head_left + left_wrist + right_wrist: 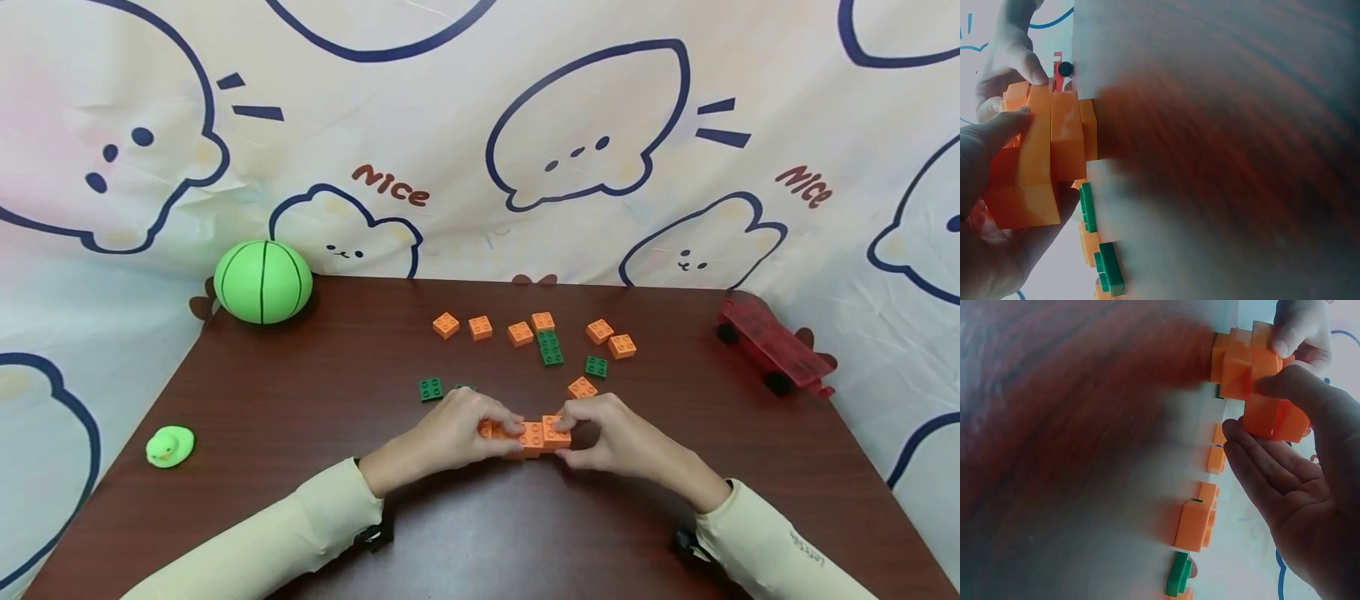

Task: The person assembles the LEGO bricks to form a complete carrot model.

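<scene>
Both hands hold a stack of orange building bricks [532, 437] low over the front middle of the table. Thumb and fingers of the left hand [459, 429] grip its left end, hiding part of it. At the other end, the right hand [624, 435] pinches an upper orange brick [557, 433] between thumb and fingers. In the left wrist view, the stack [1036, 144] steps down toward the tabletop in several layers. The right wrist view has the right thumb lying across the stack [1265, 403], with the other fingers extended underneath.
Loose orange bricks [481, 327] and green bricks [431, 389] lie scattered beyond the hands on the brown table [337, 367]. A green ball [263, 283] sits back left, a green toy duck [169, 447] left, and a red toy with black wheels [776, 346] right.
</scene>
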Action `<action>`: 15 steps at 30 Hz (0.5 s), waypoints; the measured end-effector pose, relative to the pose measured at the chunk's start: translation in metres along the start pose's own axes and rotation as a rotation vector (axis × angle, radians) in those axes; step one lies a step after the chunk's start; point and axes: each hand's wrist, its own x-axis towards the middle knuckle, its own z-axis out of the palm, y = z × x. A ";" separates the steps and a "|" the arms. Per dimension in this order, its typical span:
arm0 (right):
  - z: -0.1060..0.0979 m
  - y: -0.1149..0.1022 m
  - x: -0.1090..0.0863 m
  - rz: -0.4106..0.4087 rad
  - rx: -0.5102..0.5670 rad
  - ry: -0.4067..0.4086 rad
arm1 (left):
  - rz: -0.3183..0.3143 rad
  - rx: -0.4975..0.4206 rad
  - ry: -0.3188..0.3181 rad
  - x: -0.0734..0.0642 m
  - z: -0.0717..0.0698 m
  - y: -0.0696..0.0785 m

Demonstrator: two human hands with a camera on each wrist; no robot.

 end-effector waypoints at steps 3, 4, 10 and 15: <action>0.000 0.002 0.002 -0.001 0.007 -0.001 | 0.003 0.010 0.003 -0.001 0.000 -0.001; 0.000 0.002 0.002 -0.006 0.010 -0.003 | 0.002 0.013 0.004 -0.001 0.000 -0.001; 0.000 0.006 0.001 -0.065 0.018 0.028 | 0.015 0.018 0.016 -0.001 -0.001 -0.001; 0.002 0.009 -0.001 -0.106 0.027 0.047 | 0.009 0.013 0.009 -0.001 0.000 0.000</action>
